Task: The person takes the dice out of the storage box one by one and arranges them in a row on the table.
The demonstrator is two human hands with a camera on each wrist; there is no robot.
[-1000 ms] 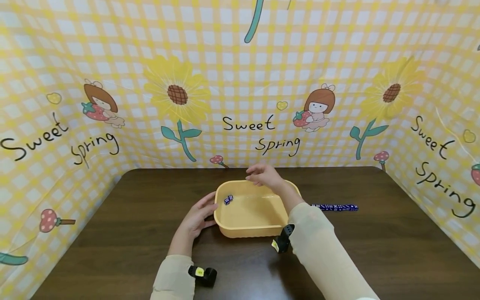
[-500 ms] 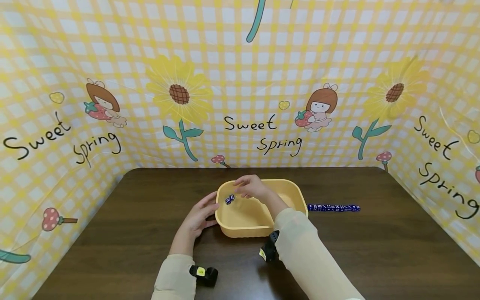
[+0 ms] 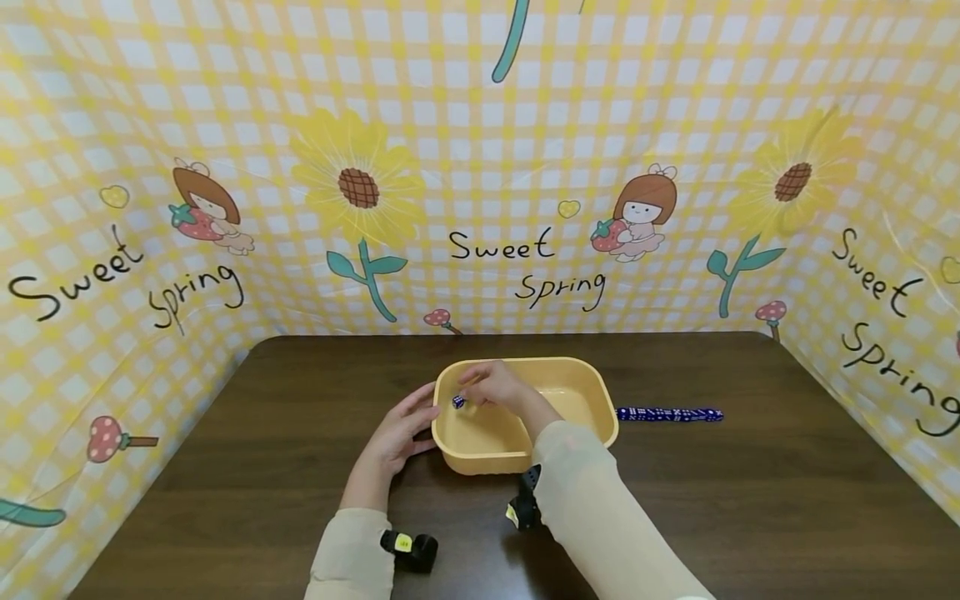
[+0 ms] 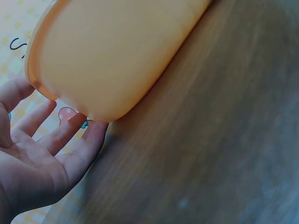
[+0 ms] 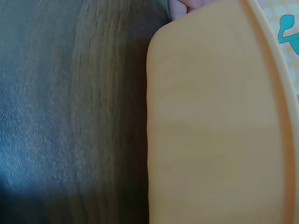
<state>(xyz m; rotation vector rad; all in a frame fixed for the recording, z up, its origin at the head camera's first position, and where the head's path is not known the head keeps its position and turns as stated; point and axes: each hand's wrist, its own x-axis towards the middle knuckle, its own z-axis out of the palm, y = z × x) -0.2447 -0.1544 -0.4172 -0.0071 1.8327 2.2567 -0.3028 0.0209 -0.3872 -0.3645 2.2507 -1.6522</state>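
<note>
A yellow plastic basin (image 3: 487, 454) stands on the dark table. My left hand (image 3: 396, 433) rests its extended fingertips against the basin's left end; the left wrist view shows the fingers (image 4: 70, 133) along its outer wall. Inside, my right hand (image 3: 498, 387) reaches down at the left part, fingers bent toward a small blue die with white dots (image 3: 458, 402). The fingertips cover the spot beside this die, so whether they pinch another die is hidden. In the right wrist view the basin's side wall (image 5: 210, 116) blocks the right hand.
A straight row of blue dice (image 3: 670, 414) lies on the table, its left end close to the basin's right wall. Dark wood tabletop (image 3: 285, 467) extends around the basin. A yellow checked cloth (image 3: 480, 167) hangs behind and at both sides.
My right hand has moved left and down into the basin, to the two dice. One of them is now covered by its fingers. The left hand stays at the basin's end.
</note>
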